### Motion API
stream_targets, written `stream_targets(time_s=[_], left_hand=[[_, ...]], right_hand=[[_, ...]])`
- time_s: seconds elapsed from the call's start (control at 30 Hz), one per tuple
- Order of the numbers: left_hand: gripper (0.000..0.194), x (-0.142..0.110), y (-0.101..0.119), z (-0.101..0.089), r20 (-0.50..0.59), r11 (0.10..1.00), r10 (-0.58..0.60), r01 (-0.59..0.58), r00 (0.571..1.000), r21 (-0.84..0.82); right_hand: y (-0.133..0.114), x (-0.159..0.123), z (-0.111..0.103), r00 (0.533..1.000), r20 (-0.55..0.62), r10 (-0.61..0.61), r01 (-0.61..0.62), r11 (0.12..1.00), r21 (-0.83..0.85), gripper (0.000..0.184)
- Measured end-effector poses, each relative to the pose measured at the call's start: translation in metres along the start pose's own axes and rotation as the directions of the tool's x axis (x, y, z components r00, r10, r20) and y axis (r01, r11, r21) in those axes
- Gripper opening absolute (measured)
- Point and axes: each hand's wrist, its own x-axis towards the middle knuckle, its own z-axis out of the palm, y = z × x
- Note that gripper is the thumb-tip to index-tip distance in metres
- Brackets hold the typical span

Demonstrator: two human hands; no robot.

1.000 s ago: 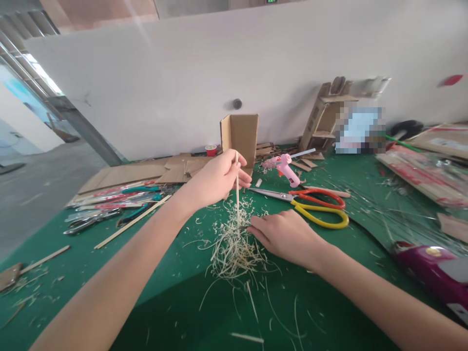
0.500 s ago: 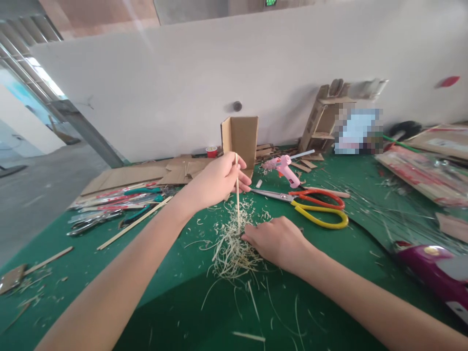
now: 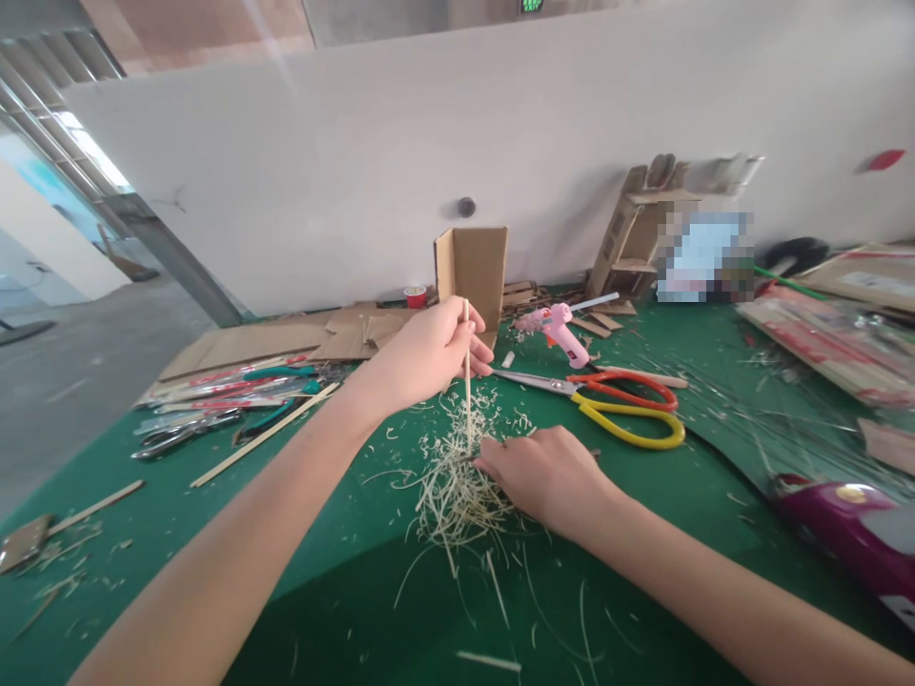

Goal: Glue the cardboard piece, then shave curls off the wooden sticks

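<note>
My left hand (image 3: 447,345) pinches a thin wooden stick (image 3: 468,386) near its upper end and holds it nearly upright. The stick's lower end reaches a heap of curly wood shavings (image 3: 461,500) on the table. Beside that lower end, my right hand (image 3: 539,469) is closed, thumb and fingertips against the stick. It grips something small and dark, mostly hidden by the fingers; I cannot make out what. Just beyond the right hand lie scissors (image 3: 633,438) with one red and one yellow handle, their blades pointing toward the left hand.
Behind the hands stands a folded cardboard piece (image 3: 480,276). A pink glue gun (image 3: 568,341) sits right of it. Pliers and packaged sticks (image 3: 221,410) lie left, near a loose wooden strip (image 3: 264,436). A purple tool (image 3: 843,524) is at right, below wrapped packs (image 3: 822,343).
Both hands keep almost the same pose on the stick. A short pale sliver now shows at the lower edge of the shavings heap. The view has shifted very slightly.
</note>
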Motion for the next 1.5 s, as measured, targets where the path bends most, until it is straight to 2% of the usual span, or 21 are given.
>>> stream_targets(time_s=[0.13, 0.37, 0.57, 0.73, 0.83, 0.93, 1.1, 1.23, 1.37, 1.5], left_hand=[[0.015, 0.000, 0.000, 0.000, -0.007, 1.000, 0.010, -0.010, 1.000, 0.005], [0.015, -0.001, 0.002, -0.001, 0.002, 1.000, -0.006, 0.006, 1.000, 0.011], [0.018, 0.000, 0.001, 0.000, 0.010, 0.999, -0.011, 0.011, 1.000, 0.039], [0.017, -0.001, 0.001, -0.001, 0.015, 0.998, -0.022, 0.021, 1.000, 0.063], [0.016, -0.002, 0.002, -0.001, 0.013, 0.999, -0.004, 0.004, 1.000, 0.054], [0.016, -0.002, 0.003, 0.000, -0.001, 0.999, -0.004, 0.004, 1.000, 0.042], [0.016, -0.001, 0.005, 0.002, 0.008, 1.000, -0.023, 0.023, 1.000, 0.021], [0.015, -0.001, 0.005, 0.004, 0.013, 1.000, -0.022, 0.022, 1.000, 0.016], [0.013, -0.001, 0.006, 0.005, -0.003, 0.999, -0.049, 0.049, 0.999, 0.020], [0.010, -0.001, 0.008, 0.005, -0.005, 0.998, -0.061, 0.061, 0.998, 0.005]], right_hand=[[0.002, 0.001, -0.002, 0.993, -0.093, 0.068, -0.069, 0.998, -0.005, 0.033], [-0.001, -0.001, 0.001, 0.999, 0.049, -0.007, 0.007, 1.000, 0.000, 0.026], [0.002, 0.001, -0.002, 0.996, -0.048, 0.077, -0.076, 0.997, 0.018, 0.036], [-0.003, -0.001, -0.010, 0.988, 0.156, -0.021, 0.014, 0.999, 0.046, 0.024], [-0.006, -0.004, -0.020, 0.978, 0.204, -0.039, 0.027, 0.998, 0.063, 0.026], [-0.002, -0.006, -0.024, 0.990, 0.139, -0.009, -0.003, 0.996, 0.087, 0.032], [0.011, -0.005, -0.012, 0.994, -0.098, 0.042, -0.034, 0.996, 0.079, 0.038], [0.013, 0.000, 0.002, 0.990, -0.142, 0.016, -0.005, 0.997, 0.078, 0.037], [0.010, 0.004, 0.005, 0.996, -0.080, 0.032, -0.028, 0.998, 0.053, 0.036], [0.005, 0.004, -0.004, 0.997, 0.078, -0.005, 0.002, 0.999, 0.042, 0.032]])
